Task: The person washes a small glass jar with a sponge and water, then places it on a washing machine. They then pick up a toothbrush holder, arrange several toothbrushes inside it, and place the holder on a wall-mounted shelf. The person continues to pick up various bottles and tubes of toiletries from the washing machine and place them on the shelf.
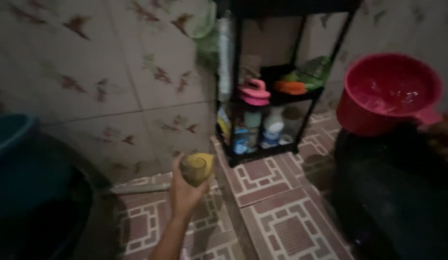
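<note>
Open patterned tile floor (281,226) lies between us and the black metal shelf rack (301,96); a dark tub (36,202) crowds our left edge, a red plastic dipper (387,94) our right. Our left hand (185,190), fingers (177,166) curled shut, grips a small yellow-green plastic cup (197,168) near the tiled wall (113,86). Our right hand is out of view.

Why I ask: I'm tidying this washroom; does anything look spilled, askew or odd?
Nothing looks spilled or broken. The left hand holds a yellow sponge. The red dipper sits upright on a dark container; the black rack is crowded with bottles.
</note>
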